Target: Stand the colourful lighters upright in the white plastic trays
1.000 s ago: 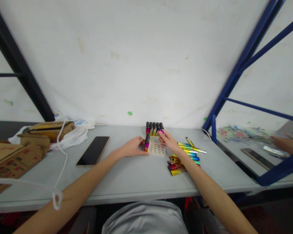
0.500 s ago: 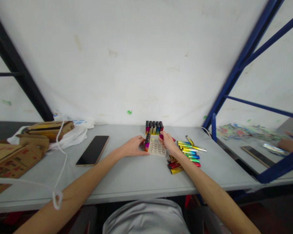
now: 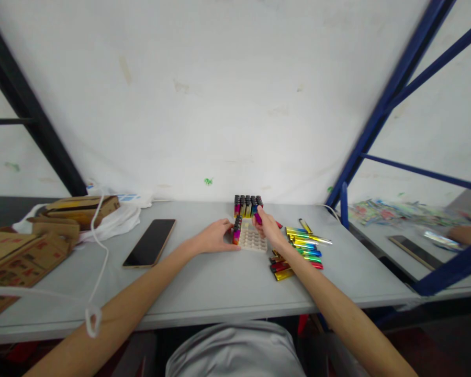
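Observation:
My right hand (image 3: 269, 230) pinches a purple lighter (image 3: 258, 218) above the right back part of a pale tray (image 3: 253, 240) with rows of holes. Along the tray's left side several purple and orange lighters (image 3: 236, 234) stand upright, black tops up. My left hand (image 3: 215, 236) grips the tray's left edge, thumb at the near corner and fingers beside the standing lighters. Behind the tray, a block of upright lighters (image 3: 247, 206) in mixed colours stands close to the wall. A loose pile of shiny lighters (image 3: 304, 249) lies to the right, partly under my right forearm.
A phone (image 3: 150, 243) lies left of my left hand. Cardboard boxes (image 3: 27, 256), white plastic bags and a white cord (image 3: 102, 246) occupy the far left. A blue metal frame (image 3: 380, 112) rises on the right; beyond it is another table with a phone and a person's hand (image 3: 465, 234).
My right hand has shifted very slightly, and the purple lighter in it has tilted and moved a little left over the tray. My left hand stays in place.

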Action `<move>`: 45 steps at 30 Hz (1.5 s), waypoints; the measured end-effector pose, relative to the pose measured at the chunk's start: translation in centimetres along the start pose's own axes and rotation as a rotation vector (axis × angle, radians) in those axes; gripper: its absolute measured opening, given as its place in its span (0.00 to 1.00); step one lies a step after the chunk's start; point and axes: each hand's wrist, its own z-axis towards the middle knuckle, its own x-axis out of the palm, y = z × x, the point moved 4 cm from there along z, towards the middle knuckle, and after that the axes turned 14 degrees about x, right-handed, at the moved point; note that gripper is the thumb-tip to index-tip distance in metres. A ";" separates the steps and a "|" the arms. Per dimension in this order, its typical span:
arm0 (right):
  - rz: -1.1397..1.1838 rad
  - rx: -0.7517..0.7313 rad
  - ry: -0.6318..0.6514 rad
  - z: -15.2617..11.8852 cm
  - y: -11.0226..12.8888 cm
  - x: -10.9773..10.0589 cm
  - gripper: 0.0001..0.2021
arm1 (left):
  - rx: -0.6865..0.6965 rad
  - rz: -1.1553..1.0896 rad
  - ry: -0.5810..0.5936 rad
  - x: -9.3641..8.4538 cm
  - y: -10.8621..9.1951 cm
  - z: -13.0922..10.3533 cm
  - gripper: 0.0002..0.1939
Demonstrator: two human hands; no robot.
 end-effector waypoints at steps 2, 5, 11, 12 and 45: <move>0.041 -0.015 0.012 0.0 0.0 0.1 0.33 | 0.003 -0.001 0.000 0.0 0.0 0.0 0.29; 0.002 -0.095 0.001 -0.2 0.5 0.2 0.27 | 0.007 -0.014 -0.006 0.0 -0.1 0.0 0.29; -0.227 -0.250 -0.072 -0.7 1.0 0.3 0.15 | -0.019 -0.042 -0.026 -0.1 -0.1 -0.1 0.28; -0.250 -0.263 -0.094 -0.6 1.0 0.3 0.14 | -0.021 -0.041 -0.024 -0.1 -0.1 -0.1 0.28; -1.047 -0.043 -0.338 2.6 -3.3 -9.7 0.05 | -0.012 -0.015 -0.014 -0.3 -0.3 0.1 0.30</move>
